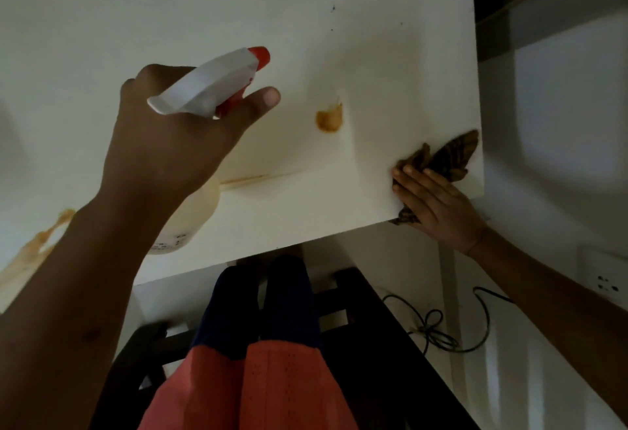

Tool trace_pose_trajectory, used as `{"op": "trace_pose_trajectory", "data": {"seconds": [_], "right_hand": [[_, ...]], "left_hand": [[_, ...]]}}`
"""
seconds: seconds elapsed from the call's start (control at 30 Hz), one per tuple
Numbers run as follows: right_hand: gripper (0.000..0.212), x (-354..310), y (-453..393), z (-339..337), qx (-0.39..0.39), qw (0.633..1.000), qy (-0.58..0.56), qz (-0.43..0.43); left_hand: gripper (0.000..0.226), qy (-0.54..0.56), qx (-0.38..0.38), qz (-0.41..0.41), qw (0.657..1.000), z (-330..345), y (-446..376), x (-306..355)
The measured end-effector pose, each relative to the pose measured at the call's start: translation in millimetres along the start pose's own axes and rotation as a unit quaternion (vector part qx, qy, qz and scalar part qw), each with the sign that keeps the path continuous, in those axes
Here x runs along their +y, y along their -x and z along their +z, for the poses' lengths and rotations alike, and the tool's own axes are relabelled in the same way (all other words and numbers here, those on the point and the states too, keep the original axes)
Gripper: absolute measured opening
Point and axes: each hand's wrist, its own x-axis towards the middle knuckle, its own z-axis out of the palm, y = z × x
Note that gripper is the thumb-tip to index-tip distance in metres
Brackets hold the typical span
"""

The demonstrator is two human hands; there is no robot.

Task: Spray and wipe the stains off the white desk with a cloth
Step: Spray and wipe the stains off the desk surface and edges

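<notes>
stain: orange-brown blotch on the flat white desk, toward the right end, looks unwiped; a thin streak nearer the front edge, more smears far left
spray bottle: white trigger head, red nozzle, aimed at the blotch, guessing a squirt's next
left hand: wrapped round the bottle neck, forefinger out by the trigger
cloth: brown striped rag parked at the desk's right corner
right hand: flat, fingers out, pinning the rag, ready to wipe I'd say
</notes>
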Motion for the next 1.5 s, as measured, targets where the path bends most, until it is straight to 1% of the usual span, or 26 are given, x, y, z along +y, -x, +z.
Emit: {"op": "trace_pose_trajectory", "data": {"seconds": [0.07, 0.13, 0.27, 0.37, 0.53, 0.63, 0.67, 0.87, 0.9, 0.97, 1.0, 1.13, 1.23, 1.3, 1.37, 1.43, 1.5], "right_hand": [[0.046, -10, -14, 0, 0.01, 0.999, -0.01, -0.03], [0.04, -27, -32, 0, 0.006, 0.998, -0.021, -0.054], [0.041, -73, -74, 2, -0.001, 0.994, -0.017, -0.107], [0.042, -98, -100, 2, 0.004, 0.992, -0.016, -0.127], [0.041, -125, -129, -3, 0.004, 0.989, -0.031, -0.147], [0.042, -141, -144, -4, -0.004, 0.985, -0.036, -0.168], [0.043, -147, -150, -4, -0.004, 0.984, -0.038, -0.174], [0.04, -187, -185, -5, -0.005, 0.981, -0.073, -0.177], [0.039, -193, -190, -4, -0.005, 0.981, -0.082, -0.173], [0.038, -201, -197, -3, -0.003, 0.981, -0.098, -0.166], [0.038, -206, -200, -3, -0.003, 0.981, -0.105, -0.165], [0.036, -224, -218, -5, 0.002, 0.977, -0.126, -0.171], [0.04, -240, -234, -3, 0.002, 0.971, -0.147, -0.19], [0.05, -244, -237, -3, -0.001, 0.967, -0.179, -0.182], [0.06, -238, -231, -5, -0.011, 0.97, -0.188, -0.152], [0.069, -226, -223, -6, -0.04, 0.975, -0.173, -0.132], [0.071, -219, -219, -6, -0.071, 0.977, -0.148, -0.136]], "left_hand": [[0.03, 0.007, 0.017, -0.012, 1.0, -8, 3, -7], [0.034, 0.011, 0.029, -0.018, 0.999, -13, 6, -13], [0.031, 0.021, 0.052, -0.034, 0.998, -32, 15, -25], [0.028, 0.029, 0.071, -0.046, 0.996, -47, 23, -34], [0.022, 0.059, 0.113, -0.076, 0.989, -71, 35, -54], [0.011, 0.06, 0.137, -0.11, 0.983, -86, 44, -66], [0.011, 0.059, 0.144, -0.126, 0.98, -91, 48, -71], [0.031, 0.075, 0.17, -0.187, 0.965, -112, 70, -102], [0.042, 0.087, 0.169, -0.203, 0.96, -115, 73, -109], [0.073, 0.117, 0.17, -0.222, 0.953, -120, 80, -126], [0.08, 0.126, 0.178, -0.232, 0.948, -123, 84, -134], [0.081, 0.134, 0.207, -0.239, 0.939, -133, 102, -152], [0.079, 0.148, 0.215, -0.248, 0.933, -141, 112, -163], [0.077, 0.157, 0.226, -0.256, 0.926, -147, 118, -169], [0.072, 0.169, 0.234, -0.266, 0.92, -151, 124, -179], [0.068, 0.162, 0.246, -0.277, 0.915, -158, 131, -184], [0.069, 0.157, 0.251, -0.27, 0.916, -164, 139, -199]]}}
